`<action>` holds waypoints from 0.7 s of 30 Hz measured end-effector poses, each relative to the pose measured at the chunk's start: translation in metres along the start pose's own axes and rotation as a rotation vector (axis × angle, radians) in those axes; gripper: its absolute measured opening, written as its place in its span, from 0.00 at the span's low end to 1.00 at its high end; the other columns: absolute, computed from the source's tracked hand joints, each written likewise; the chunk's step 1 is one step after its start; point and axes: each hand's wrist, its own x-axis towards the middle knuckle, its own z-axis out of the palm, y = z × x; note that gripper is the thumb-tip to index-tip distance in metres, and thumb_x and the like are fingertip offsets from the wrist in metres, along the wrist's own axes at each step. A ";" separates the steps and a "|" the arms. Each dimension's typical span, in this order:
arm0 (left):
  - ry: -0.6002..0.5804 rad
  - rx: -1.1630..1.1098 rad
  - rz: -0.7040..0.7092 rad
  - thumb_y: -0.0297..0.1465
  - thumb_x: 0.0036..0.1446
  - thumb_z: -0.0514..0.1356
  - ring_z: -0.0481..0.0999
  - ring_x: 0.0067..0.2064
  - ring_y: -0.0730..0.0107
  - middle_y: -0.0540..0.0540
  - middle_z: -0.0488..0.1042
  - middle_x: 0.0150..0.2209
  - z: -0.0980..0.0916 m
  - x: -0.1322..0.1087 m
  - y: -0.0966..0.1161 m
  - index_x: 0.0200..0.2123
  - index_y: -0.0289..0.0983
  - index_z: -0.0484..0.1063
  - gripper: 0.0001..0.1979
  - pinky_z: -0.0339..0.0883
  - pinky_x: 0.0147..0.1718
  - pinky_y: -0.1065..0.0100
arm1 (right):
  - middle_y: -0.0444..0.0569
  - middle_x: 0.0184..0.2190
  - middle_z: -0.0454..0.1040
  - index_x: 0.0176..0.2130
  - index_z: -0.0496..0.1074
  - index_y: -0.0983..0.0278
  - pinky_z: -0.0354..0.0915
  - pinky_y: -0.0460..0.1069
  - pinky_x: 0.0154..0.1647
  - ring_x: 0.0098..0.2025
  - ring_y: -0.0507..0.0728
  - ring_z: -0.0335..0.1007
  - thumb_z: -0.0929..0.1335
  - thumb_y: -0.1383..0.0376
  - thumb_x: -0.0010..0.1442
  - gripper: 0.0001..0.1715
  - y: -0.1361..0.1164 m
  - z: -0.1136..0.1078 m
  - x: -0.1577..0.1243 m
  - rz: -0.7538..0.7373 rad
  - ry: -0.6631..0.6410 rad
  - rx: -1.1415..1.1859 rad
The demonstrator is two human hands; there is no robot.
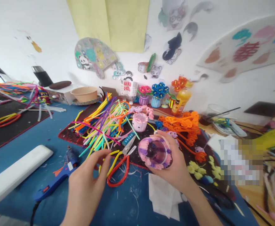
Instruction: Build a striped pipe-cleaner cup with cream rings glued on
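Note:
My right hand (176, 164) is wrapped around a small pot of pink and purple pipe cleaners (143, 154), tilted so its opening faces me. A clear rim and a dark, shiny area show inside it. My left hand (86, 180) hovers to the left, thumb and index fingertip brought together in a pinch; anything between them is too small to make out. Just behind those fingertips lie scissors (128, 169) with red and yellow handles, blades pointing away. Beyond the held pot stands a pale pink pipe-cleaner pot (139, 125) with small dark eyes.
Loose pipe cleaners (104, 122) spread across the dark mat. A blue glue gun (57, 179) and a long white device (17, 175) lie left. Orange pipe-cleaner flowers (184, 125), a juice bottle (181, 99) and white tissue (164, 194) are at right.

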 end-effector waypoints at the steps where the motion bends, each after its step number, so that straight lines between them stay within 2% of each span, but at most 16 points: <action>1: 0.024 0.086 -0.022 0.38 0.61 0.58 0.76 0.28 0.70 0.53 0.78 0.30 -0.005 -0.003 -0.009 0.41 0.43 0.73 0.08 0.67 0.29 0.71 | 0.54 0.57 0.69 0.62 0.56 0.54 0.69 0.57 0.55 0.56 0.65 0.70 0.76 0.65 0.49 0.46 0.000 0.000 0.000 0.003 -0.002 0.012; 4: 0.022 0.317 -0.101 0.39 0.62 0.54 0.78 0.29 0.65 0.51 0.78 0.30 -0.019 -0.013 -0.035 0.41 0.43 0.73 0.11 0.66 0.29 0.69 | 0.53 0.57 0.69 0.62 0.55 0.54 0.68 0.58 0.56 0.57 0.65 0.69 0.74 0.69 0.49 0.46 0.002 0.003 -0.001 0.031 -0.013 0.033; 6: 0.017 0.455 -0.117 0.38 0.64 0.50 0.79 0.33 0.60 0.46 0.78 0.33 -0.028 -0.020 -0.048 0.41 0.40 0.73 0.14 0.67 0.31 0.66 | 0.53 0.57 0.69 0.62 0.55 0.54 0.68 0.59 0.56 0.56 0.65 0.70 0.74 0.69 0.49 0.46 0.002 0.005 -0.001 0.055 -0.010 0.028; 9: -0.005 0.728 -0.110 0.36 0.65 0.46 0.77 0.39 0.50 0.36 0.77 0.41 -0.040 -0.027 -0.063 0.45 0.33 0.72 0.19 0.68 0.39 0.58 | 0.54 0.57 0.68 0.62 0.55 0.54 0.70 0.58 0.53 0.54 0.65 0.71 0.75 0.68 0.48 0.47 0.001 0.009 -0.001 0.082 -0.011 0.045; 11: -0.046 0.868 -0.117 0.33 0.66 0.43 0.75 0.40 0.47 0.32 0.76 0.43 -0.048 -0.031 -0.071 0.48 0.29 0.71 0.21 0.67 0.41 0.55 | 0.54 0.56 0.68 0.62 0.54 0.55 0.71 0.57 0.52 0.54 0.65 0.71 0.75 0.67 0.48 0.48 0.000 0.011 -0.001 0.106 -0.024 0.076; 16: -0.175 0.936 -0.130 0.34 0.66 0.43 0.75 0.43 0.40 0.30 0.73 0.47 -0.057 -0.042 -0.085 0.54 0.27 0.68 0.23 0.68 0.33 0.54 | 0.55 0.55 0.68 0.64 0.50 0.54 0.72 0.57 0.52 0.52 0.65 0.73 0.76 0.66 0.48 0.51 0.001 0.017 -0.005 0.136 -0.061 0.215; 21: -0.141 1.011 -0.094 0.37 0.66 0.43 0.76 0.42 0.41 0.30 0.75 0.43 -0.060 -0.044 -0.101 0.55 0.28 0.65 0.24 0.68 0.32 0.53 | 0.53 0.55 0.68 0.64 0.48 0.52 0.72 0.55 0.51 0.52 0.63 0.73 0.74 0.69 0.48 0.53 0.003 0.022 -0.008 0.117 -0.121 0.311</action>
